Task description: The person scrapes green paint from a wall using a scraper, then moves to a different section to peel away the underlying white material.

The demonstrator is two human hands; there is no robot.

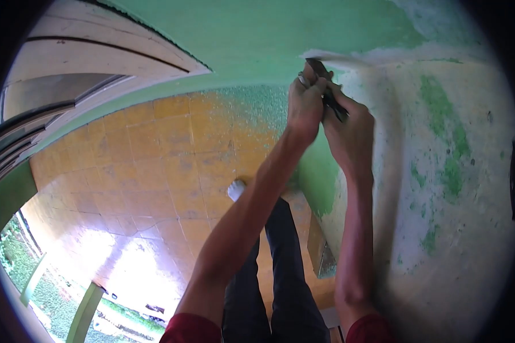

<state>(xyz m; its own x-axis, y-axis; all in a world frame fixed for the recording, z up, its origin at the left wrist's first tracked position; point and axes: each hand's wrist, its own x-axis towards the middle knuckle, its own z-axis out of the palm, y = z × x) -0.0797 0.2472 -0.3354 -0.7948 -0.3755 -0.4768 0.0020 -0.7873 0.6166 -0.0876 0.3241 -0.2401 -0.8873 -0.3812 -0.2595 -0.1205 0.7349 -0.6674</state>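
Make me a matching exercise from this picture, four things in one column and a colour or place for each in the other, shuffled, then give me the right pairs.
1. Scraper
2. Floor tiles
3. Sleeves
4. Trousers

A. Red
B. Dark
C. Between left hand and right hand
D. Orange

Pairs: 1-C, 2-D, 3-A, 4-B

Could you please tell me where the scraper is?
The scraper is right of top centre in the head view, held by left hand and right hand, beside green paint.
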